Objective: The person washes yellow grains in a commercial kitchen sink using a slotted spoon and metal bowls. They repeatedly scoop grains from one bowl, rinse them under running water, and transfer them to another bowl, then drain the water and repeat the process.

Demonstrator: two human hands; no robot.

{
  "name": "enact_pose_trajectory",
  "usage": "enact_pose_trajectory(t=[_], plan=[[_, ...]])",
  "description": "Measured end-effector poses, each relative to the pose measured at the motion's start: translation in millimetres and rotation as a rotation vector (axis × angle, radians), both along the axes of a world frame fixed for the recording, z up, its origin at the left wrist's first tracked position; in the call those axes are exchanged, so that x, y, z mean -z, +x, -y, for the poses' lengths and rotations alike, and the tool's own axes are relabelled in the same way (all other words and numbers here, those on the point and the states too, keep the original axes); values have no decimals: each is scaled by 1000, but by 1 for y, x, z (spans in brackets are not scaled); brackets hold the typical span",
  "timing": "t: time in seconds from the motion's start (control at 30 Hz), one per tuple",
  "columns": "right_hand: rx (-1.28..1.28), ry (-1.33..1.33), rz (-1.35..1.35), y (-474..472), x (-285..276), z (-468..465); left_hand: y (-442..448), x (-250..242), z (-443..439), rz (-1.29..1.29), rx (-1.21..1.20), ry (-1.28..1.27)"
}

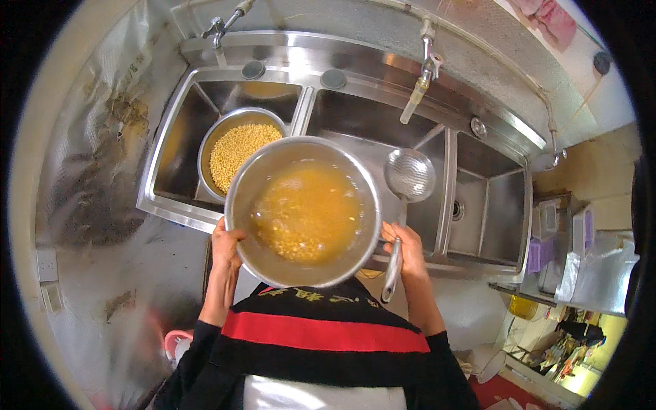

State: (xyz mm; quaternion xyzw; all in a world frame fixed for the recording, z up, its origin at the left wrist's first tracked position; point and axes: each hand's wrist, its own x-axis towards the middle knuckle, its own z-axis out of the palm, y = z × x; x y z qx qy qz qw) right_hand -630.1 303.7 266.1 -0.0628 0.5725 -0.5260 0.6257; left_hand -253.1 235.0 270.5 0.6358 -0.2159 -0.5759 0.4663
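A large stainless steel bowl (370,205) is held up in front of my body, over the sink's front edge. Cloudy yellow water (307,200) fills part of it, with yellow beans or kernels (297,248) at the near side. My left hand (225,247) grips the bowl's left rim, thumb on top. With my right hand (405,246) I hold the handle of a perforated metal skimmer (410,174) against the bowl's right side; those fingers are partly hidden. Behind the bowl, to the left, a second steel bowl (202,159) full of yellow kernels (241,151) sits in the left basin.
The steel sink has left, middle (353,115) and right (469,225) basins. Taps stand at the back left (218,31) and above the middle basin (423,77). A rack with plastic baskets (540,253) is at the right; a pink tub (177,341) lies low at the left.
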Motion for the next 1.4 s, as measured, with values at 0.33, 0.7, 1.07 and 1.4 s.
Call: enact_pose_trajectory(t=[0.33,0.7,1.07,1.4], plan=[[-254,48,-182,50,-16,-53,73,2,-32,-20,-221,-133],[-385,151,145,81,-19,-88,56,-5,-12,-50,-169,-184],[-380,162,306,39,5,-70,5,-36,8,63,-127,-269],[-464,149,321,9,25,-54,-32,-60,7,157,-107,-315]])
